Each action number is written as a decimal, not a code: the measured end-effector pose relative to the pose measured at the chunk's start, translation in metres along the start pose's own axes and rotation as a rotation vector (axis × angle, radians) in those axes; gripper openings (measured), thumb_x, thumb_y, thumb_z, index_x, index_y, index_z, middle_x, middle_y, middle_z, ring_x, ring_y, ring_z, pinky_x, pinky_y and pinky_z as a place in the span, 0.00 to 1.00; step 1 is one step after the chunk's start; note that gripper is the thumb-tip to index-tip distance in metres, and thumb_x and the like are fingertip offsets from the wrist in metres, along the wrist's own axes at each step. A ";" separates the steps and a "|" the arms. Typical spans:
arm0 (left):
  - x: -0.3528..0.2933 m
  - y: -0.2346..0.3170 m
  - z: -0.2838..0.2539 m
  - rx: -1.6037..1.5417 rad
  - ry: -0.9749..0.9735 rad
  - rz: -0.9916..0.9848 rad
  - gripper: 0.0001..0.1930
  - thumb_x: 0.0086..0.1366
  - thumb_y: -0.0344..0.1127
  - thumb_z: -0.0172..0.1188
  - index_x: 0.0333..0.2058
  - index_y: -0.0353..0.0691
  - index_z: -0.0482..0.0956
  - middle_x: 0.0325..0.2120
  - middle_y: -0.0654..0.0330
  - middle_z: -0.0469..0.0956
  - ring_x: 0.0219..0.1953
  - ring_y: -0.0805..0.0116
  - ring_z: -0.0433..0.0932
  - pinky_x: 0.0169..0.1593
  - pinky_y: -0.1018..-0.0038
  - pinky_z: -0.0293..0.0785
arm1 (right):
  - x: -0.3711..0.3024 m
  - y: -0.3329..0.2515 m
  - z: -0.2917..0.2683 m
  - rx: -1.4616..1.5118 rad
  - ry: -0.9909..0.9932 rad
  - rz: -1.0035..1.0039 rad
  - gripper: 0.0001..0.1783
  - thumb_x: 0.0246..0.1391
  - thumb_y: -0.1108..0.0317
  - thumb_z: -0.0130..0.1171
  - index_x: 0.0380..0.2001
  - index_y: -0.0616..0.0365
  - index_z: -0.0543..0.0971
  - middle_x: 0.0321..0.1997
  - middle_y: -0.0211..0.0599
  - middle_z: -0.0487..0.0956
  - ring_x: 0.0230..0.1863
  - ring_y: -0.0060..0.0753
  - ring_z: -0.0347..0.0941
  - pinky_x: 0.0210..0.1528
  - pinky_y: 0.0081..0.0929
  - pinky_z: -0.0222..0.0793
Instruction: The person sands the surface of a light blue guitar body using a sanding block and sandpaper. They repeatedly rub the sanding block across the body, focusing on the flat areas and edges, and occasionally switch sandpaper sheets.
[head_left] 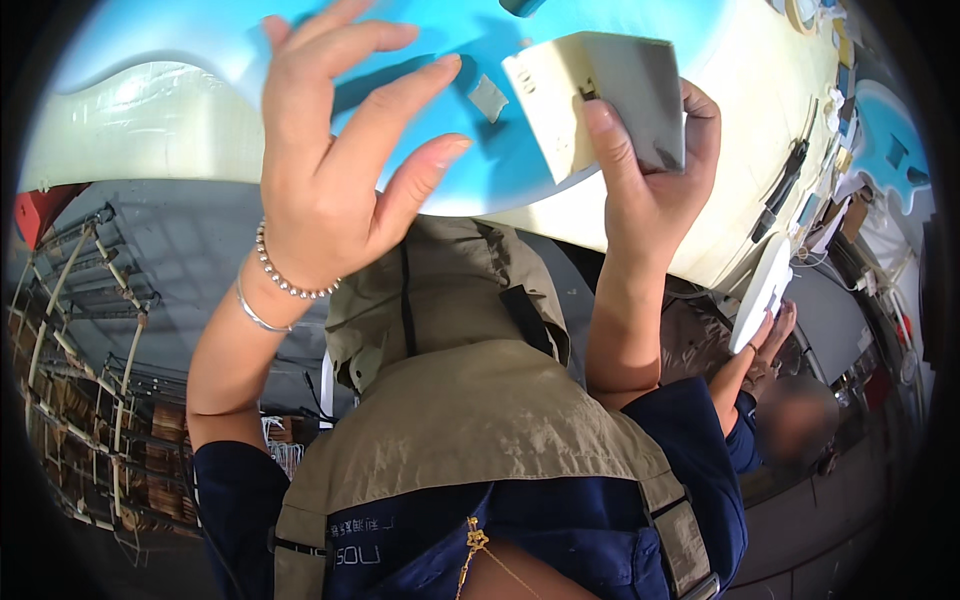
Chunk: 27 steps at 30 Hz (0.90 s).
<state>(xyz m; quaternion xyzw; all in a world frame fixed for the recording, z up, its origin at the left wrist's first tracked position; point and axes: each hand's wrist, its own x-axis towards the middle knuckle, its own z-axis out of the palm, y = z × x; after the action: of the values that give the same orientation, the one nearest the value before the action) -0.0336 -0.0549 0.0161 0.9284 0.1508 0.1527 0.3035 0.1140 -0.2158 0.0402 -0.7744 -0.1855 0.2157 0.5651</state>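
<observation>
Both hands are hanging above a curved blue panel [480, 185]: the right hand [655, 195] is gripping a cream-and-grey sheet [635, 80] between thumb and fingers, while the left hand [320, 175] is holding nothing, its fingers spreading apart. The panel is lying along the near edge of the pale table [730, 150], and a small grey patch [488, 99] is showing on it between the hands. Toward the table's right edge, a slim black tool [787, 180] is resting. Beyond that edge, a co-worker [742, 440] is holding a white panel [763, 290] on edge.
</observation>
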 end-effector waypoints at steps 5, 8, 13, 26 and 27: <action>0.014 0.025 0.006 -0.158 0.145 -0.129 0.08 0.56 0.38 0.67 0.24 0.42 0.81 0.48 0.56 0.74 0.62 0.48 0.63 0.64 0.54 0.45 | -0.015 -0.006 0.001 -0.014 -0.069 0.075 0.30 0.48 0.71 0.70 0.49 0.63 0.64 0.36 0.44 0.80 0.38 0.28 0.78 0.38 0.18 0.73; 0.017 0.036 0.008 -0.241 0.160 -0.220 0.09 0.53 0.32 0.68 0.19 0.42 0.77 0.48 0.58 0.74 0.62 0.50 0.64 0.64 0.54 0.43 | -0.018 0.003 0.004 -0.120 0.019 -0.181 0.34 0.46 0.62 0.73 0.51 0.61 0.65 0.57 0.62 0.69 0.52 0.45 0.74 0.48 0.31 0.72; 0.016 0.042 0.006 -0.280 0.097 -0.250 0.08 0.55 0.31 0.66 0.20 0.42 0.78 0.46 0.61 0.74 0.61 0.54 0.65 0.64 0.54 0.41 | -0.011 -0.020 -0.006 -0.613 -0.356 -0.587 0.38 0.32 0.46 0.78 0.42 0.56 0.71 0.63 0.63 0.62 0.59 0.55 0.66 0.55 0.42 0.68; 0.012 0.007 0.016 0.095 0.308 -0.191 0.05 0.61 0.39 0.62 0.35 0.54 0.86 0.49 0.65 0.74 0.61 0.56 0.65 0.65 0.43 0.36 | 0.010 0.010 0.009 -1.184 0.056 -0.826 0.21 0.38 0.63 0.72 0.42 0.40 0.85 0.62 0.40 0.67 0.54 0.33 0.62 0.50 0.27 0.60; 0.012 0.007 0.016 0.112 0.305 -0.187 0.06 0.60 0.39 0.63 0.35 0.54 0.86 0.49 0.66 0.74 0.61 0.56 0.65 0.65 0.43 0.35 | 0.009 0.011 0.013 -1.267 0.054 -0.814 0.17 0.43 0.62 0.70 0.40 0.43 0.85 0.62 0.41 0.67 0.54 0.33 0.63 0.50 0.27 0.59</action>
<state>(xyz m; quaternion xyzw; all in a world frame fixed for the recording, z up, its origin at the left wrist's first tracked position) -0.0151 -0.0646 0.0102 0.8917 0.2891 0.2543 0.2378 0.1148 -0.2041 0.0253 -0.8265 -0.5318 -0.1774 0.0510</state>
